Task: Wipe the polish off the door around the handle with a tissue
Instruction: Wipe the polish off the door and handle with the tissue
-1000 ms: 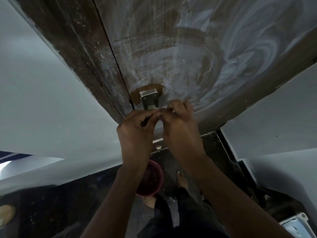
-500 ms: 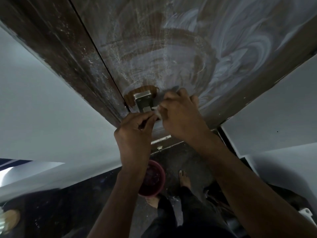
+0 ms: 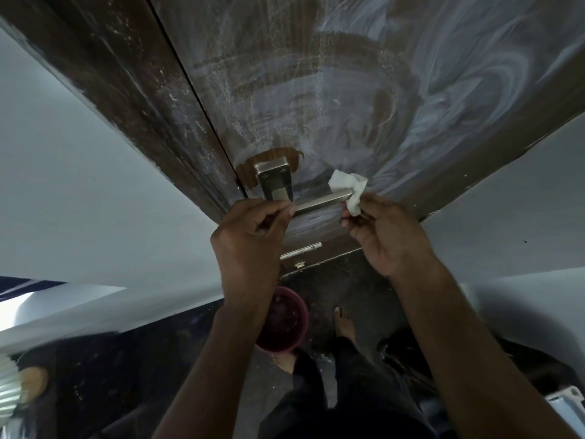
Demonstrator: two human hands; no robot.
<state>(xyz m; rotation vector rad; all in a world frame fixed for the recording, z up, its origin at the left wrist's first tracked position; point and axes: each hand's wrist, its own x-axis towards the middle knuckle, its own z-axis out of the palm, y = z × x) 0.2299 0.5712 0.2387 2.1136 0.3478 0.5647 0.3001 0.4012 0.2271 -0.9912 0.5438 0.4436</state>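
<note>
Left hand [image 3: 250,236] at frame centre, fingers closed around inner end of brushed-metal lever handle [image 3: 319,201]. Right hand [image 3: 387,236] right of centre, fingers pinched on crumpled white tissue [image 3: 349,190]; tissue touching free tip of lever. Hands apart. Dark brown wooden door [image 3: 316,90] above, coated in white swirled polish [image 3: 468,68]; bare patch around silver handle plate [image 3: 274,182]. Maroon round bowl [image 3: 283,321] on floor, lower centre.
</note>
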